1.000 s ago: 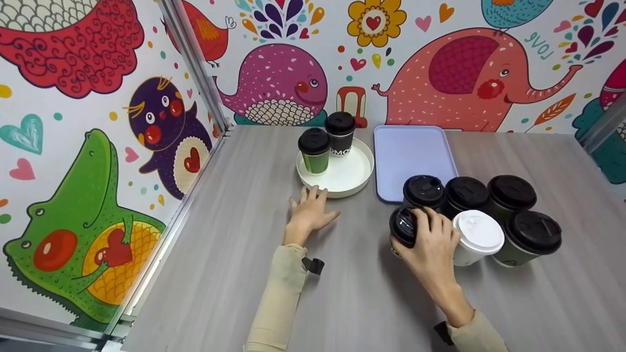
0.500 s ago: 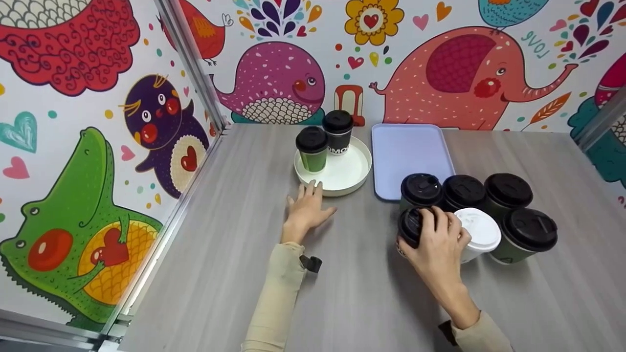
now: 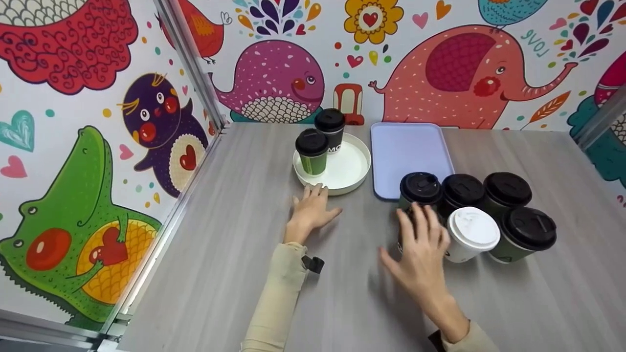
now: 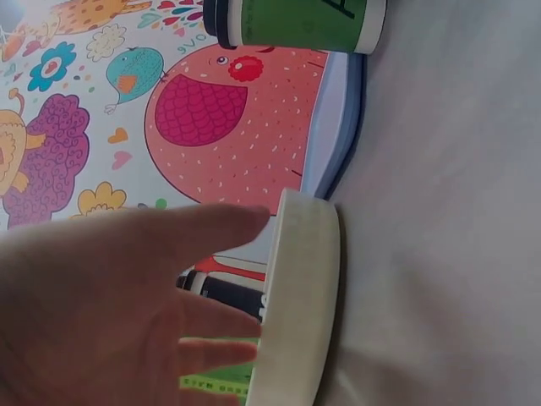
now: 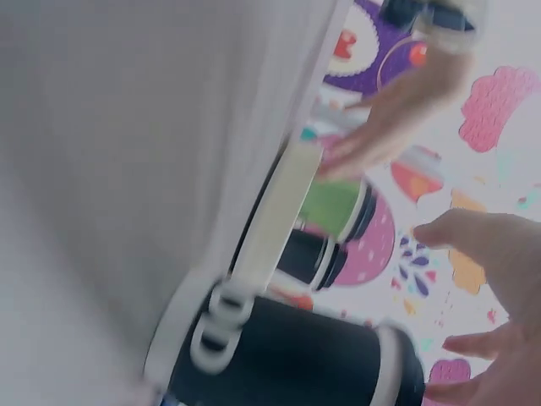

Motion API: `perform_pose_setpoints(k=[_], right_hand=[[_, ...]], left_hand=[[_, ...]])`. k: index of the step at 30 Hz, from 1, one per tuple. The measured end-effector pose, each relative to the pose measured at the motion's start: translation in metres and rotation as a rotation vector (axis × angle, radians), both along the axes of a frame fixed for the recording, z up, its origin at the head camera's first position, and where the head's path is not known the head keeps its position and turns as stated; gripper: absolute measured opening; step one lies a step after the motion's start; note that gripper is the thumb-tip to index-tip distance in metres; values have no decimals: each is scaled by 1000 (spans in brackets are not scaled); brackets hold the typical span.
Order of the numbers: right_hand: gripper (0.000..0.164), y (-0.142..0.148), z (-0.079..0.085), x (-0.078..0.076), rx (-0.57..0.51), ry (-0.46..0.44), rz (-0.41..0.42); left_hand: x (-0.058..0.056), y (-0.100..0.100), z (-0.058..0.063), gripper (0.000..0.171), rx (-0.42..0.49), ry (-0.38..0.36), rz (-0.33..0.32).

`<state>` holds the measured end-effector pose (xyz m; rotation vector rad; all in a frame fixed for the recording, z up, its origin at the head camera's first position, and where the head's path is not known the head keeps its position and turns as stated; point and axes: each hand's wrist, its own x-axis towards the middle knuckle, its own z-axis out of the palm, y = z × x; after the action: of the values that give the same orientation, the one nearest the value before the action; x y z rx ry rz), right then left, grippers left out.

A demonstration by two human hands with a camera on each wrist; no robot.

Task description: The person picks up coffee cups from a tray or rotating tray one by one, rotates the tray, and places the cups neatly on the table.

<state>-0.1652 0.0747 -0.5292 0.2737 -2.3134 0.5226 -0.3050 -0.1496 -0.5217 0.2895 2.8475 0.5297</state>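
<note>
In the head view my left hand has its fingers extended at the near rim of a round cream tray. A green paper coffee cup and a dark coffee cup, both black-lidded, stand upright on that tray. My right hand is spread over a dark coffee cup with white lettering, mostly hidden behind the hand in the head view; the right wrist view shows the fingers apart from it. Right beside it stands a white-lidded coffee cup.
Several more black-lidded coffee cups stand close together at the right. Behind them lies a lavender rectangular tray, near the patterned back wall. A metal-framed side panel bounds the table's left.
My right hand shifted the dark lettered cup slightly right toward the white-lidded one, then let go and spread its fingers. On the round tray, the dark cup sits slightly farther left.
</note>
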Motion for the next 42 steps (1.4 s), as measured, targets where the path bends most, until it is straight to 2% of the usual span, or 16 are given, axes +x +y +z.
perform_pose_setpoints(k=[4, 8, 11, 14, 19, 23, 27, 32, 37, 42], right_hand=[[84, -18, -4, 0, 22, 34, 90], [77, -32, -10, -6, 13, 46, 135], [72, -40, -11, -16, -4, 31, 138], [65, -51, -5, -29, -51, -10, 141], [59, -76, 17, -65, -175, -111, 158], [63, -93, 31, -104, -230, -181, 168], [75, -102, 35, -143, -228, -298, 153], [86, -117, 36, -186, -148, -416, 107], [90, -127, 35, -211, -47, -465, 58], [88, -134, 35, -223, 9, -481, 43]], left_hand=[[0, -4, -2, 79, 0, 23, 41], [1, -5, -2, 79, -17, 21, 80], [2, -3, -1, 79, -19, 16, 68], [2, -1, 2, 78, -18, 21, 48], [3, -2, 5, 73, -19, 69, 26], [2, -6, 5, 73, -24, 89, 56], [1, -5, 2, 77, -26, 50, 93], [-1, -7, -1, 78, -25, 4, 112], [-1, -6, -2, 77, -18, -11, 104], [-1, -7, 0, 76, -25, -15, 108]])
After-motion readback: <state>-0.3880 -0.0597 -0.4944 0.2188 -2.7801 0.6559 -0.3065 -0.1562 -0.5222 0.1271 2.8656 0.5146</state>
